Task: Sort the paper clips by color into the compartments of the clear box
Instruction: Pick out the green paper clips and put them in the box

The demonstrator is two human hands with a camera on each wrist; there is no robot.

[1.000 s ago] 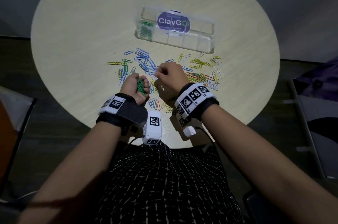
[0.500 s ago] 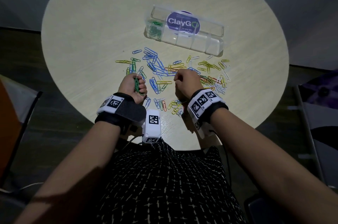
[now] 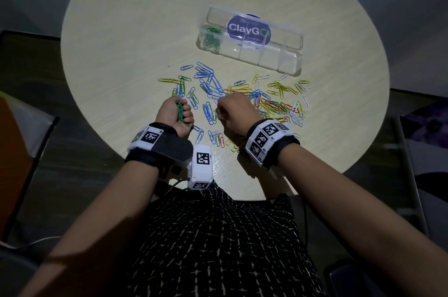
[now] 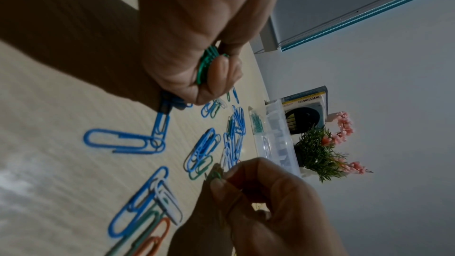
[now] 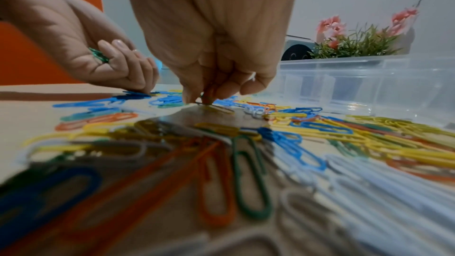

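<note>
Pinching a light, slippery green paper clip (image 4: 216,175) by its wire loop, the right hand (image 3: 236,112) works while the left hand (image 3: 175,113) fists a green bundle (image 3: 180,112)

"ClayGO" on clear box (image 3: 278,40) lid sticker, "INVESTING101" on book (image 4: 304,102) spine

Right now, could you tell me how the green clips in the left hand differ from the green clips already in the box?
The green clips in the left hand are a tight bundle gripped by curled fingers; the green clips in the clear box lie loose in its left end compartment. The first hang near the table's front edge, the second rest beyond the scattered pile. Both are green.
</note>
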